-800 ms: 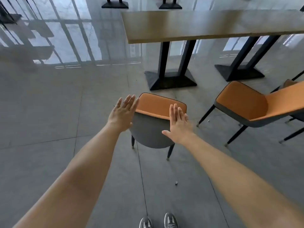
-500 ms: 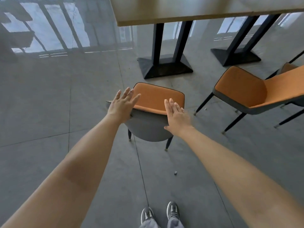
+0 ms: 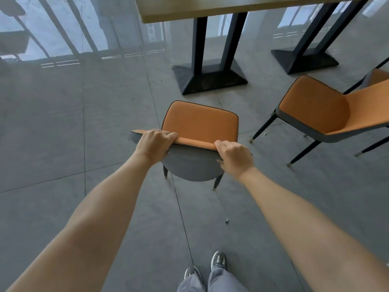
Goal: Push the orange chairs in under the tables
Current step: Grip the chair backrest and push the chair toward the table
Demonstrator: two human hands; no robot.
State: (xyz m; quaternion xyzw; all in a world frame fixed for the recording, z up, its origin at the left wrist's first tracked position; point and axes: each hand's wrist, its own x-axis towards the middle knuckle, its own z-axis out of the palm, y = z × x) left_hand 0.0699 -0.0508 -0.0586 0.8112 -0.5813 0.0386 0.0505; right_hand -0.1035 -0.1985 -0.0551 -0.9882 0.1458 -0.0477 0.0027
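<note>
An orange chair [image 3: 200,125] with a grey back shell and black legs stands on the floor in front of me, its seat facing the table. My left hand [image 3: 154,145] grips the left part of its backrest top edge, fingers curled over it. My right hand [image 3: 234,157] grips the right part of the same edge. The wooden table [image 3: 221,7] with black legs stands beyond the chair, its near edge at the top of the view. A second orange chair [image 3: 328,108] stands to the right, turned sideways and away from the table.
A black table base [image 3: 210,77] sits on the floor just ahead of the chair I hold; another base [image 3: 305,60] lies further right. Part of a third chair [image 3: 376,77] shows at the right edge. The floor is glossy grey tile, and my feet [image 3: 210,268] are below.
Both hands went from flat and open above the backrest to closed on its top edge. I have stepped closer, and the table edge sits higher in view.
</note>
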